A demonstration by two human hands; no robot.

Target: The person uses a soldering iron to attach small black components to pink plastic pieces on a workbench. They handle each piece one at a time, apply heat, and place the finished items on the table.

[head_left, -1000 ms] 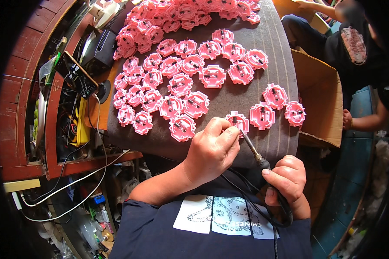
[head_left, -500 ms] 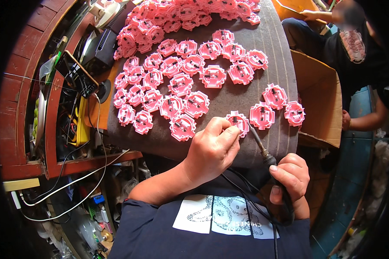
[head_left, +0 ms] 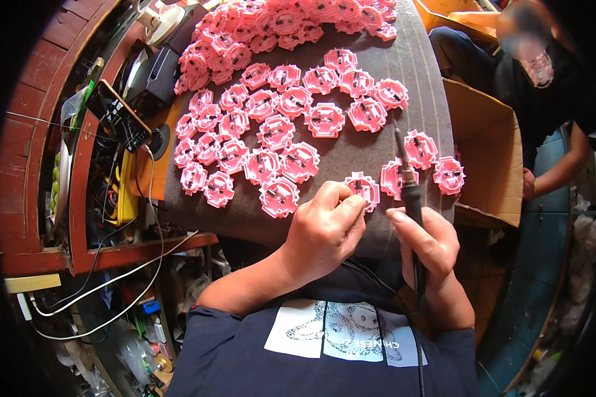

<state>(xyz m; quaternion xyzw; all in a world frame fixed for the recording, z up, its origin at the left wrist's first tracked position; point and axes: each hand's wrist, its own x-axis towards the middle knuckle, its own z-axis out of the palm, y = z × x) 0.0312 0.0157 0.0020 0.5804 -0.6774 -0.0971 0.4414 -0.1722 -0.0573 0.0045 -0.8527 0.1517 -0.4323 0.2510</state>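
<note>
My left hand [head_left: 326,221] is pinched closed at the lower left edge of a small pink plastic part [head_left: 363,188] with black and pale pieces inside. Its fingertips touch or cover that edge; what sits between them is hidden. In my right hand [head_left: 430,246] is a soldering iron [head_left: 412,198], its black handle gripped and its metal tip pointing up and away. The iron passes in front of another pink part [head_left: 390,179], and its tip is apart from the part at my left hand. A third pink part [head_left: 420,150] lies just right of the iron.
Several similar pink parts [head_left: 276,132] lie on the grey cloth-covered table [head_left: 351,155], with a heap [head_left: 271,26] behind. A phone [head_left: 118,116] stands at left near a white cable [head_left: 112,284]. At right are a cardboard box [head_left: 487,132] and another person [head_left: 543,86].
The soldering iron has swung upright, its tip moving away from the part beside my left hand. My right hand has shifted up and slightly left. My left hand has stayed nearly still.
</note>
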